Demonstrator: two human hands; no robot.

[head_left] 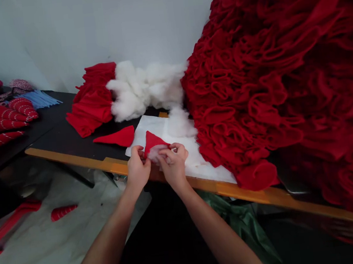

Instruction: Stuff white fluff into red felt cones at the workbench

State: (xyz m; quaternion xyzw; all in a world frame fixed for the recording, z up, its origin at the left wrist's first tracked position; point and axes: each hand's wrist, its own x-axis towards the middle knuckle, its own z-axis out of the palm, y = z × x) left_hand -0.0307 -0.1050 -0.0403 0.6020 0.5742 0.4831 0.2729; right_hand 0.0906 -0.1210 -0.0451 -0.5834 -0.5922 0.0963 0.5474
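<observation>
Plain white wall [90,27], black table with wooden edge [72,159], pale scuffed floor [50,254]

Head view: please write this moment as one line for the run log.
hands: left hand, right hand | held: red felt triangle, white stuffing | beneath: white paper

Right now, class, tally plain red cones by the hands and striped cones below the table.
Plain red fabric cones: 2 (held cone between left hand and right hand; loose cone on the table)
Striped cones below the table: 1
Total: 3
</observation>
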